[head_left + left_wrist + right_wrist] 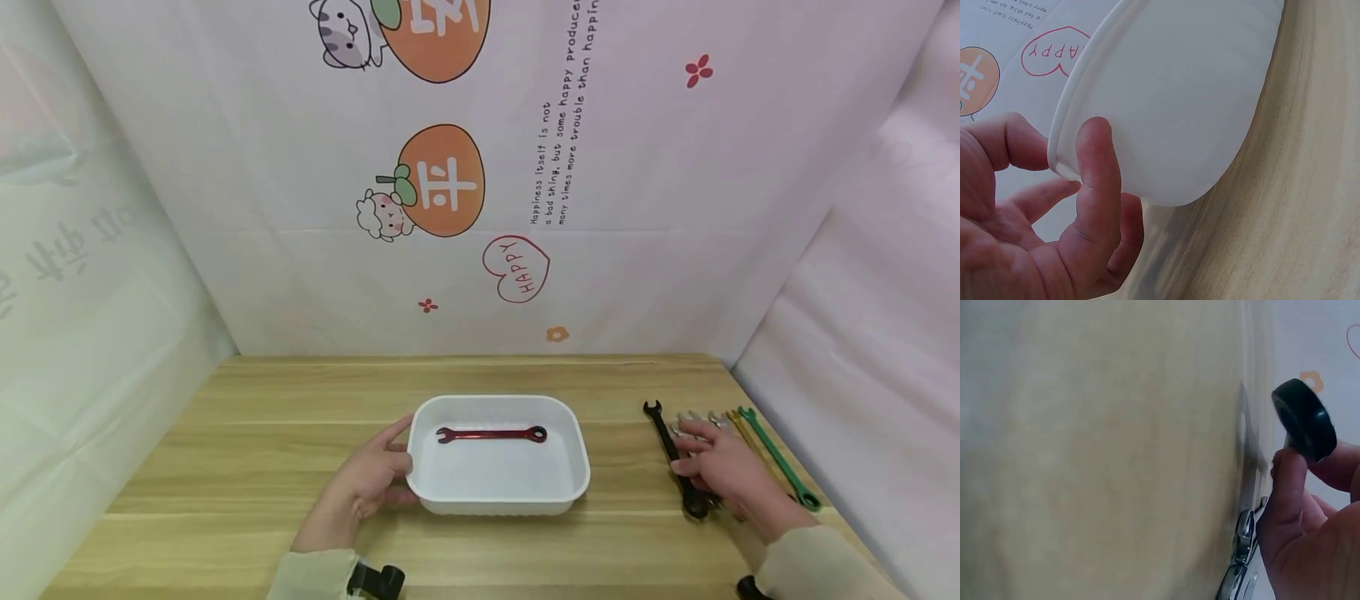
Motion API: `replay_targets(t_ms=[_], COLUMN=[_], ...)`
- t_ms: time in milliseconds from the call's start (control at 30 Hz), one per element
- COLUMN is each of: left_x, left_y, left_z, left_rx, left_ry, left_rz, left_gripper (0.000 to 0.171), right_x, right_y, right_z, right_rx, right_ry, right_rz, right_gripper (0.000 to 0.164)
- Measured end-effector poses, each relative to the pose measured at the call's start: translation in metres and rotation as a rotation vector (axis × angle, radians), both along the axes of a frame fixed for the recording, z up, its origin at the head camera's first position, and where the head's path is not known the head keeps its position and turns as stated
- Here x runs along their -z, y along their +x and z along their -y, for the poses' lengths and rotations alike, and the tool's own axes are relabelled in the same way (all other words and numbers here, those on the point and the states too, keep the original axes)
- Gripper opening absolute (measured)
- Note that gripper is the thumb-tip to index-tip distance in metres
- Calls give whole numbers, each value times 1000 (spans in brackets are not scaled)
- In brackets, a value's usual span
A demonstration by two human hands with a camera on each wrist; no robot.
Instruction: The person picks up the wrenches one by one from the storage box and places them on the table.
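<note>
My left hand (378,471) holds the left side of a white plastic tray (498,505). In the left wrist view, the thumb lies against its outer wall (1179,106) and the index fingertip meets the rim. A red combination wrench (491,434) lies crosswise in the tray. On the right, my right hand (723,467) pinches a black combination wrench (666,437) between thumb and fingers. Its ring end (1307,422) stands off the tabletop in the right wrist view. Silver wrenches (1244,534) lie beside and under that hand, partly hidden.
A gold wrench (757,446) and a green wrench (780,458) lie at the far right, close to the table's right edge. Behind the wooden table (225,450) hangs a printed white cloth (645,275), with more white cloth on both sides.
</note>
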State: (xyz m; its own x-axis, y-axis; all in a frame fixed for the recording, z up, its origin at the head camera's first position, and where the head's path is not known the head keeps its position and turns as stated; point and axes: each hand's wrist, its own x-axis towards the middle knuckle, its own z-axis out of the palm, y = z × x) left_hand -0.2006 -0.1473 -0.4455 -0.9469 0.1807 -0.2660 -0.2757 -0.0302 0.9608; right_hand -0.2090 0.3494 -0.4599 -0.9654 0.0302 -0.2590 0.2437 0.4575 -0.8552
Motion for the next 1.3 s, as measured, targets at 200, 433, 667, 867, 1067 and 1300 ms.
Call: replay_targets(t_ms=[200,433,667,867,1067,1300], left_x=[-1,0,-1,0,0,-1], left_y=[-1,-1,0,-1,-1,-1], left_z=[1,1,0,0,0,1], left_rx=[9,7,4,1,2,2], left_ry=[-2,-1,-7,-4,-8,-7], left_rz=[-7,-6,-4,-3,-2,0], left_gripper=[86,86,86,86,85,86], right_x=[-5,-8,-14,-19,-19,-27], right_y=[5,6,9,9,9,8], right_z=[7,11,18,21,18,23], right_rx=[5,-19,-24,-25,-49,-60], right_ry=[81,238,278,145,164,157], right_rz=[-9,-26,-64,-12,-11,-50], right_gripper=[78,78,61,58,60,62])
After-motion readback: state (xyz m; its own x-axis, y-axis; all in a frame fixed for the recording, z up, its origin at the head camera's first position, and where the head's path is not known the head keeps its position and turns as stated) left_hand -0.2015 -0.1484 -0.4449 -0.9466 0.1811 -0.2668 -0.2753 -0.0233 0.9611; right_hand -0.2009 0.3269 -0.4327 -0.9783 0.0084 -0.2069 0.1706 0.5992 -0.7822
